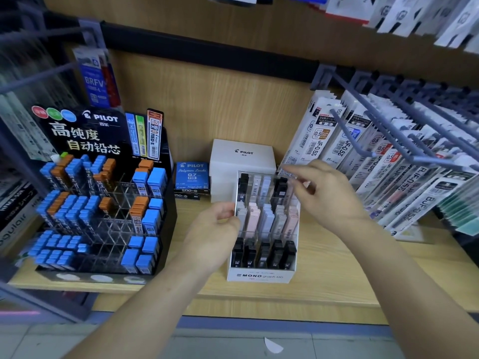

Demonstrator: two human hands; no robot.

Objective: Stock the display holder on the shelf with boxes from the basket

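Note:
A white MONO display holder (260, 276) stands on the wooden shelf (337, 275), with clear dividers and rows of black, pink and pale lead boxes (252, 218). My left hand (217, 226) grips the holder's left wall at mid height, fingers curled round its edge. Over the holder's back right corner hovers my right hand (321, 193), its forefinger and thumb close together above the black boxes in the back row. Motion blur hides whether they pinch a box or the clear rim. No basket is in view.
A black Pilot lead display (103, 203) with blue and orange boxes stands at the left. Behind the holder sit a white Pilot carton (242, 156) and a blue lead box (191, 176). Hanging refill packs (388, 161) on grey metal hooks crowd the right side.

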